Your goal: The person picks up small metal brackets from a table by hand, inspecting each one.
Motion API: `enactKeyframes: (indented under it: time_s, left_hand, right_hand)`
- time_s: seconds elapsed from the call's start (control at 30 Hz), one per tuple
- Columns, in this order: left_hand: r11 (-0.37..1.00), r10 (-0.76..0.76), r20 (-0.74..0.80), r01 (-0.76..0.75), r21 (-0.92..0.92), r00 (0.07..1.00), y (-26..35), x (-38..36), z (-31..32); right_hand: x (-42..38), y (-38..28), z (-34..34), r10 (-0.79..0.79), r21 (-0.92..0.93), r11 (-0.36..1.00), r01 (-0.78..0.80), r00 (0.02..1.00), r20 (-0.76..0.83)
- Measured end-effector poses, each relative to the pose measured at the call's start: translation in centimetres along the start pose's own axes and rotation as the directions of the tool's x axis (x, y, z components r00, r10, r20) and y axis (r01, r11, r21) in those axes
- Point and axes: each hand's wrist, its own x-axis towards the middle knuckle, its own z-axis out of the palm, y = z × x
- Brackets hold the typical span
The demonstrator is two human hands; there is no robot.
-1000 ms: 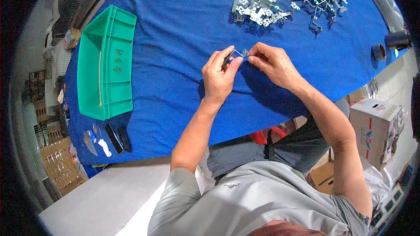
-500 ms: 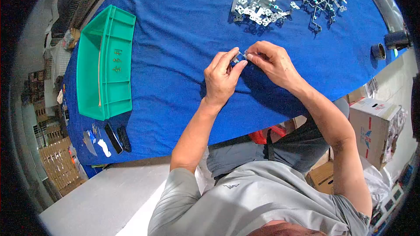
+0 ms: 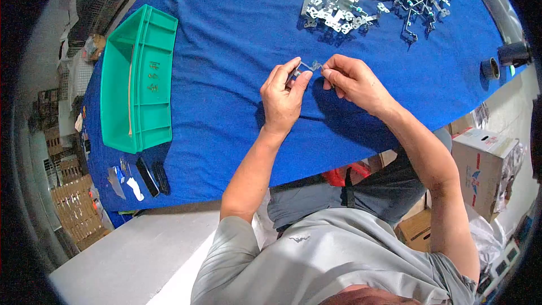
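This seems to be a small workshop or assembly room. A large blue cloth (image 3: 226, 135) covers the work surface, with a loose heap of small metal parts (image 3: 361, 8) on it and a green plastic crate (image 3: 155, 79) at one side. Cardboard boxes (image 3: 483, 164) stand on the pale floor (image 3: 528, 130) beside it. Along the dim, distorted edge of the view are what look like stacked wire racks or baskets (image 3: 104, 3).

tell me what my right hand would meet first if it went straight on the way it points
Your right hand would likely meet the small metal part right at its fingertips, then your left hand; depth is unclear here.
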Motion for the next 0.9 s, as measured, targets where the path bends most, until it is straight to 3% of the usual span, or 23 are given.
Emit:
enactKeyframes:
  time_s: [0.3,0.47,0.63,0.7,0.83,0.9]
  left_hand:
    - [1.000,0.011,0.003,-0.011,-0.008,1.000,-0.01,-0.05,0.09]
    - [0.996,0.075,-0.058,-0.078,-0.047,0.996,-0.04,0.01,0.50]
    - [0.999,0.040,0.006,-0.040,0.012,0.999,0.32,-0.02,0.13]
    - [0.999,0.040,0.006,-0.040,0.022,0.999,0.34,-0.07,0.22]
    - [0.999,0.029,0.013,-0.029,0.046,1.000,0.45,-0.09,0.17]
    - [0.999,0.034,0.007,-0.034,0.034,0.999,0.32,-0.11,0.29]
  right_hand:
    - [-0.05,0.12,0.29,-0.072,-0.150,0.986,0.068,0.997,-0.026]
    - [-0.14,-0.03,0.23,-0.060,-0.137,0.989,0.053,0.997,-0.042]
    - [-0.09,0.12,0.25,-0.047,-0.108,0.993,0.041,0.998,-0.052]
    - [0.05,0.59,0.16,-0.132,-0.161,0.980,0.117,0.987,-0.087]
    - [-0.08,0.49,0.43,-0.103,-0.167,0.982,0.084,0.988,-0.111]
    - [0.14,0.82,0.66,-0.212,-0.160,0.969,0.187,0.965,-0.154]
